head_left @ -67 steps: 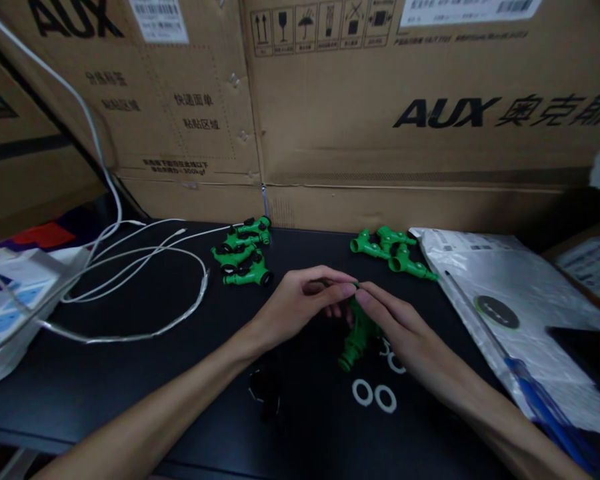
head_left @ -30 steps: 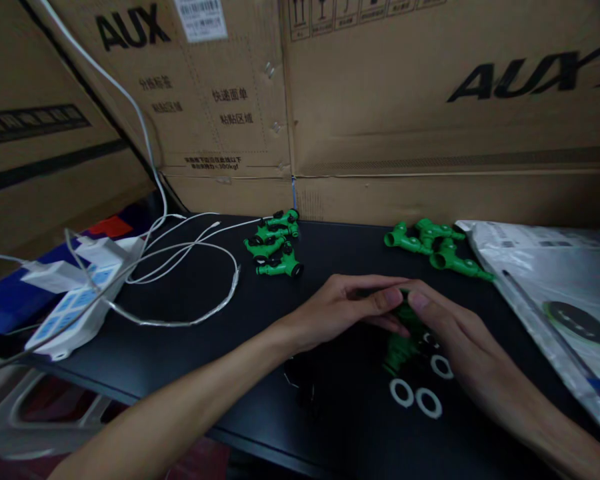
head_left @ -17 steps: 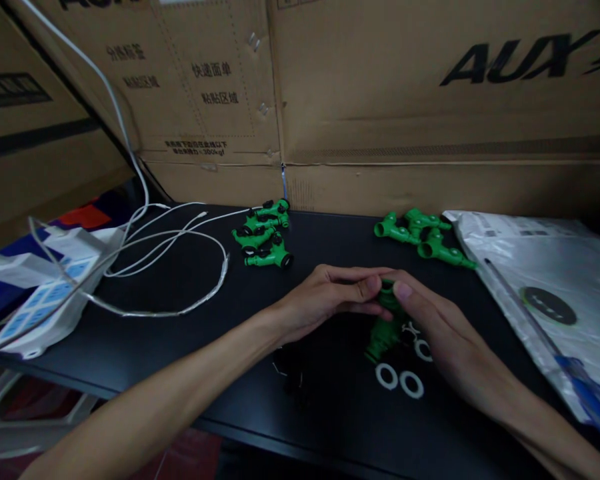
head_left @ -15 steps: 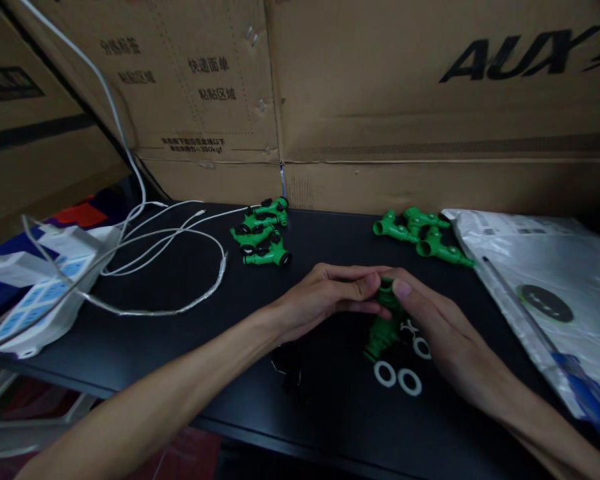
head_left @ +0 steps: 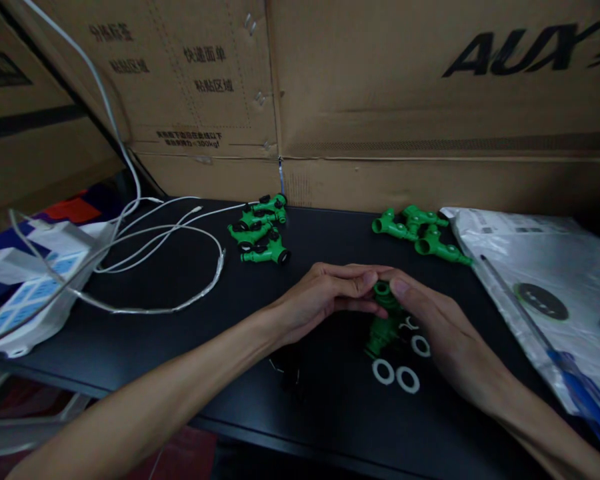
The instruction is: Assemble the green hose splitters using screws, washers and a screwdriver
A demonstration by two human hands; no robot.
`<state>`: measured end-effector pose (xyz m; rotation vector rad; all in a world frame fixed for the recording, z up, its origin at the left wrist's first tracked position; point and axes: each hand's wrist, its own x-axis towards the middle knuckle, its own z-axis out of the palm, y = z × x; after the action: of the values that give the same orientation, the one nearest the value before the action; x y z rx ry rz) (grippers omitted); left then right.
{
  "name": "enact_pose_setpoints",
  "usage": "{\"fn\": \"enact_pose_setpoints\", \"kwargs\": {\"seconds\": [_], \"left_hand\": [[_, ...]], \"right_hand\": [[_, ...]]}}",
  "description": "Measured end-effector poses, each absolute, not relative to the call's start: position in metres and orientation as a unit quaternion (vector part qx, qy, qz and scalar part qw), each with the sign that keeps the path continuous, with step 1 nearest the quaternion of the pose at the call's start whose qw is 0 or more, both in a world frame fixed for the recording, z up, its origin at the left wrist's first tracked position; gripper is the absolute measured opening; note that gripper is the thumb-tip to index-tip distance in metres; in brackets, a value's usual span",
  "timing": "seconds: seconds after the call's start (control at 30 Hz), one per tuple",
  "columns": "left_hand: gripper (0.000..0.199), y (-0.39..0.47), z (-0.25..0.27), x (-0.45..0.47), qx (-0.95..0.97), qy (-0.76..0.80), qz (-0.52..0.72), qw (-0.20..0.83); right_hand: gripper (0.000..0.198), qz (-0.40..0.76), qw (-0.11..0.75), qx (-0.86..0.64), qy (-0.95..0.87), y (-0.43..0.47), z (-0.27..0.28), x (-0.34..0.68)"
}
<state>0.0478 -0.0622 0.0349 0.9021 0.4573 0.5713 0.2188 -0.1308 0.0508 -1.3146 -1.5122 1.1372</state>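
Between my two hands is a green plastic hose fitting (head_left: 383, 327) with a round open end turned up towards me. My left hand (head_left: 327, 290) pinches it near the top from the left, thumb beside the open end. From the right, my right hand (head_left: 437, 320) closes round it with the thumb at the same end; its other fingers are mostly hidden. Two white ring washers (head_left: 383, 371) lie just below the fitting, and another white washer (head_left: 421, 345) is beside my right hand. A small white clip-like piece (head_left: 409, 324) shows partly behind the fingers.
Assembled green fittings with black parts (head_left: 265, 250) lie at the back. Bare green fittings (head_left: 440, 248) are further right, near a white plastic bag (head_left: 510, 233) and a blue-handled screwdriver (head_left: 580, 387). Dark small parts (head_left: 289, 377) sit below my left wrist. Left: power strip (head_left: 55, 287), cables (head_left: 165, 311).
The fitting's upper end has tilted slightly, so its round opening shows more towards me. Both hands keep their hold. The whole view has shifted a little.
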Motion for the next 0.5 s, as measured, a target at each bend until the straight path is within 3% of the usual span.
{"fn": "enact_pose_setpoints", "kwargs": {"seconds": [0.23, 0.5], "left_hand": [[0.03, -0.062, 0.037, 0.048, 0.448, 0.232, 0.273, 0.819], [0.027, -0.059, 0.037, 0.048, 0.645, 0.235, 0.379, 0.621]], "right_hand": [[0.043, 0.434, 0.397, -0.53, -0.611, -0.131, 0.052, 0.219], [0.048, 0.419, 0.388, -0.573, -0.588, -0.122, 0.045, 0.232]]}}
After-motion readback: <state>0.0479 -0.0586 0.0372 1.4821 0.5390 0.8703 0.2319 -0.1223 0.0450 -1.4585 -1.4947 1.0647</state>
